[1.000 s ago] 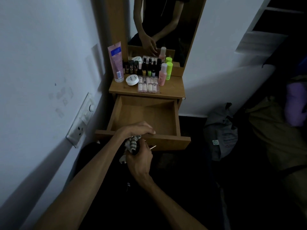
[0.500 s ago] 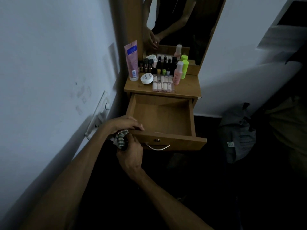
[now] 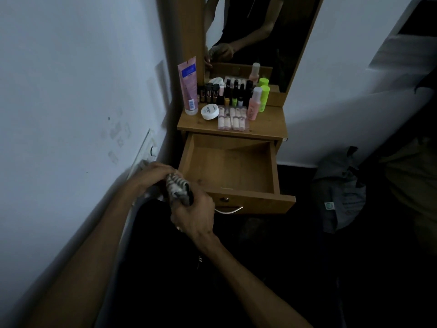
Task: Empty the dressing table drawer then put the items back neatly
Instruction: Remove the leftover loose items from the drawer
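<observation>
Nearest the camera, the right hand [image 3: 192, 215] and left hand [image 3: 151, 172] both clutch a striped cloth [image 3: 177, 188] just left of the drawer's front corner. Beyond them the drawer [image 3: 228, 165] stands pulled out, bare wood showing inside. Farther back, a pink tube [image 3: 188, 86], white jar [image 3: 209, 112], bottles [image 3: 233, 92] and a clear nail case [image 3: 233, 119] crowd the tabletop [image 3: 269, 124] below the mirror [image 3: 257, 31].

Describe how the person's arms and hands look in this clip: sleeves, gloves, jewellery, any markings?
Both forearms are bare right to the frame's lower edge, with no sleeves showing. The left hand and right hand wear no gloves. No watch or bracelet shows at either wrist. The lighting is too dim to judge rings or fine marks.
</observation>
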A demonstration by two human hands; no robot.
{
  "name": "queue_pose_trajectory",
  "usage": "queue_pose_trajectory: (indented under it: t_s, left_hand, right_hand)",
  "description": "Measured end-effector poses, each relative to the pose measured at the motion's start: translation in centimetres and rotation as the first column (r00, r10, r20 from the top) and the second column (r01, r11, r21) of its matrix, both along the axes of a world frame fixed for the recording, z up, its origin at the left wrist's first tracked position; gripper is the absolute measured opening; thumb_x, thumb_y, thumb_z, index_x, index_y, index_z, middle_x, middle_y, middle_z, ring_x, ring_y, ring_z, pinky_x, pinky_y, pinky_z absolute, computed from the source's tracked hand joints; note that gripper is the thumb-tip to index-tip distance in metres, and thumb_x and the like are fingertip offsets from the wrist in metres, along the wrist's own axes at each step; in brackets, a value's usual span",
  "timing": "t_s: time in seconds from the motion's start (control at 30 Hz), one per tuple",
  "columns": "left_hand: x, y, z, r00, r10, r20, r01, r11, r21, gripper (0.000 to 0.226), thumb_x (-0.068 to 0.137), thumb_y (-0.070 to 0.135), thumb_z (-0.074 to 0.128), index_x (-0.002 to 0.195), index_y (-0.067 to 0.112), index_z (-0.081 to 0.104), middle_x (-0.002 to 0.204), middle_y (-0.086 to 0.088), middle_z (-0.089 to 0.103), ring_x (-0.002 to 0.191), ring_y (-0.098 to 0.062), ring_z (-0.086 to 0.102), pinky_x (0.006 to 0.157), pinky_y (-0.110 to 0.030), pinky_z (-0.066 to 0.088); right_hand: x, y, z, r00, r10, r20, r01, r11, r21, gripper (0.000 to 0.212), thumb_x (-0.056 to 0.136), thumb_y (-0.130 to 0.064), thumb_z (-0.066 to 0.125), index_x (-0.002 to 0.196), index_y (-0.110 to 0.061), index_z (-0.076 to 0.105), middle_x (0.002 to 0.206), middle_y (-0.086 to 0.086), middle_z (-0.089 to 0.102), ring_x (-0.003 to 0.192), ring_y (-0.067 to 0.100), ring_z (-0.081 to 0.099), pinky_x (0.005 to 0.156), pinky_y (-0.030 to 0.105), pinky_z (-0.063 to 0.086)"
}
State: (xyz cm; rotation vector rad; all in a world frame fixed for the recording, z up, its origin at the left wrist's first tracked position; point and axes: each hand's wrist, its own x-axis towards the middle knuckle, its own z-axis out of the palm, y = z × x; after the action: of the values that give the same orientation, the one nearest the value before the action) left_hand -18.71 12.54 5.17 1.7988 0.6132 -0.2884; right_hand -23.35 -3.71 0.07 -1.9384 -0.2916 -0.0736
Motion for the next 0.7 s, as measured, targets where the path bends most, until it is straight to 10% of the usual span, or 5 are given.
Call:
queue_pose_trajectory:
  t_s: [0.17, 0.3, 0.43, 0.7]
  left_hand:
    - [0.1, -0.7, -0.6, 0.994, 0.106, 0.027, -0.105, 0.994, -0.031, 0.028, 0.094, 0.009, 0.059, 0.072, 0.012, 0.076, 0.058, 0.006, 0.069, 0.072, -0.017, 0.07, 0.053, -0.021, 0.053]
    - [0.8, -0.7, -1.5, 0.969, 0.23, 0.085, -0.234, 0.972, 0.032, 0.039, 0.101, 0.017, 0.048, 0.13, -0.008, 0.056, 0.115, -0.015, 0.065, 0.096, -0.024, 0.059, 0.068, -0.026, 0.051]
    - [0.7, -0.6, -2.2, 0.979, 0.177, 0.099, -0.19, 0.972, 0.137, 0.039, 0.101, 0.019, 0.049, 0.13, -0.005, 0.057, 0.134, -0.023, 0.058, 0.104, -0.026, 0.055, 0.071, -0.026, 0.047]
    - [1.0, -4.1, -0.5, 0.978, -0.178, 0.11, 0.137, 0.941, 0.309, 0.028, 0.096, 0.018, 0.056, 0.075, 0.015, 0.074, 0.075, -0.003, 0.069, 0.078, -0.021, 0.066, 0.063, -0.027, 0.042]
  right_hand:
    - [3.6, -2.1, 4.3, 0.988, -0.048, 0.146, 0.072, 0.984, -0.165, 0.022, 0.083, -0.034, 0.067, 0.1, -0.02, 0.069, 0.087, 0.003, 0.072, 0.074, 0.025, 0.067, 0.065, 0.036, 0.054]
    - [7.0, -0.4, 5.6, 0.948, 0.318, 0.001, -0.28, 0.834, -0.475, 0.022, 0.09, -0.033, 0.063, 0.106, -0.02, 0.072, 0.093, 0.004, 0.069, 0.077, 0.021, 0.065, 0.073, 0.037, 0.059]
    - [6.2, 0.7, 4.9, 0.922, 0.388, 0.024, -0.302, 0.754, -0.583, 0.028, 0.088, -0.039, 0.064, 0.105, -0.017, 0.072, 0.097, 0.013, 0.066, 0.086, 0.032, 0.065, 0.073, 0.035, 0.053]
    - [8.5, -5.1, 5.4, 0.958, 0.225, -0.18, -0.286, 0.669, -0.686, 0.023, 0.091, -0.041, 0.058, 0.083, -0.021, 0.065, 0.083, 0.003, 0.068, 0.079, 0.023, 0.067, 0.076, 0.04, 0.06]
